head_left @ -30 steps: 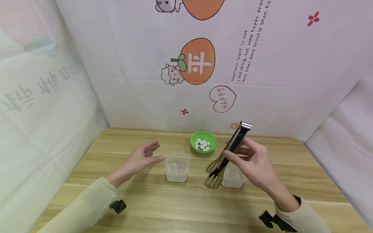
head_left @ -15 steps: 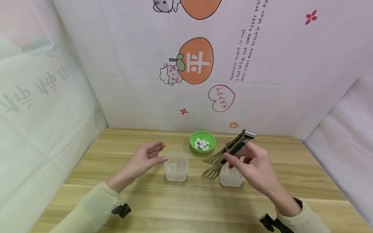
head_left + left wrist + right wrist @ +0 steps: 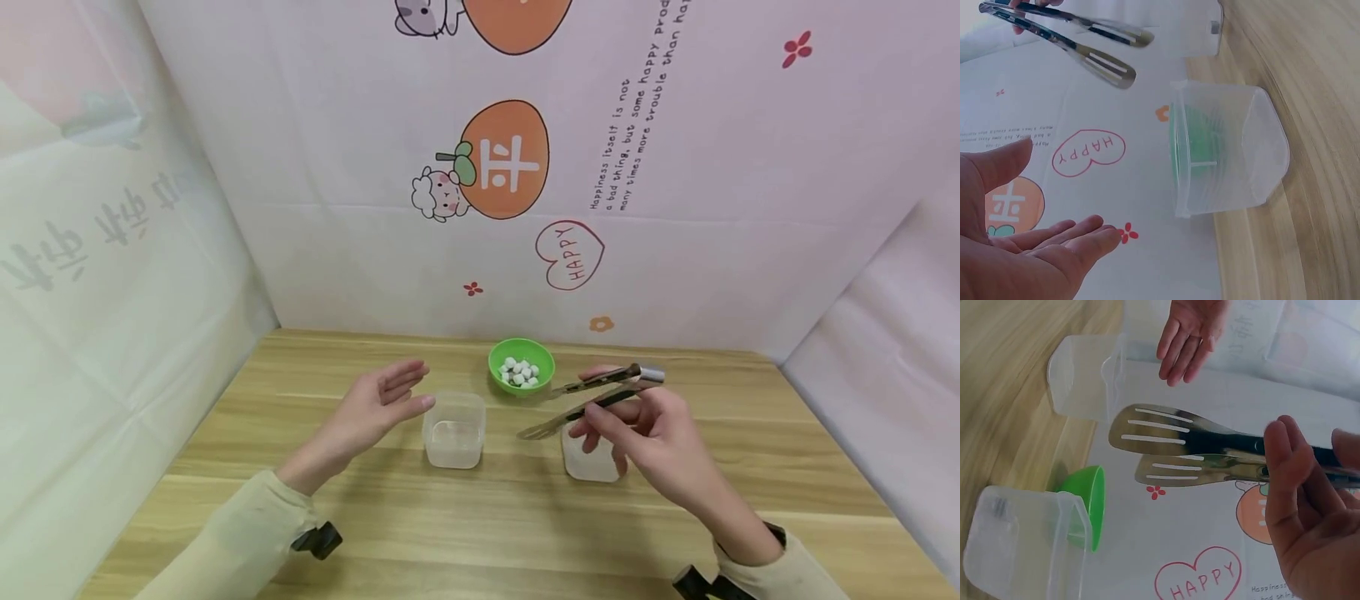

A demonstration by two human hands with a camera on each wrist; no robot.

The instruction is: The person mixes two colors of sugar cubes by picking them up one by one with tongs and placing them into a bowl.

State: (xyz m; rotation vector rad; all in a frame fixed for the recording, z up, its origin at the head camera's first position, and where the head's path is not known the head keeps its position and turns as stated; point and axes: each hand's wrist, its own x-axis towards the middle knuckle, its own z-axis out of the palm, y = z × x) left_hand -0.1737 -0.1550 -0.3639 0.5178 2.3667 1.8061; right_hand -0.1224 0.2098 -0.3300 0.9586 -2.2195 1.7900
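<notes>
My right hand (image 3: 652, 433) grips a pair of metal tongs (image 3: 1210, 444) with black handles and slotted ends. The two arms of the tongs stand apart, with nothing between them, and point left. Below the tongs and partly behind the fingers is a clear plastic container (image 3: 591, 462). Another clear container (image 3: 455, 442) stands to the left, close to the fingertips of my left hand (image 3: 371, 412), which is held in the air with its fingers straight. Behind the containers sits a green bowl (image 3: 495, 379) with several small white pieces (image 3: 520, 371) in it.
Everything stands on a wood-grain table (image 3: 480, 542). A printed white cloth (image 3: 360, 267) hangs along its back edge. More white cloth closes off the left and right sides.
My right hand has turned the tongs from steeply tilted to nearly level, with the slotted ends rising away from the table. My left hand has shifted slightly right.
</notes>
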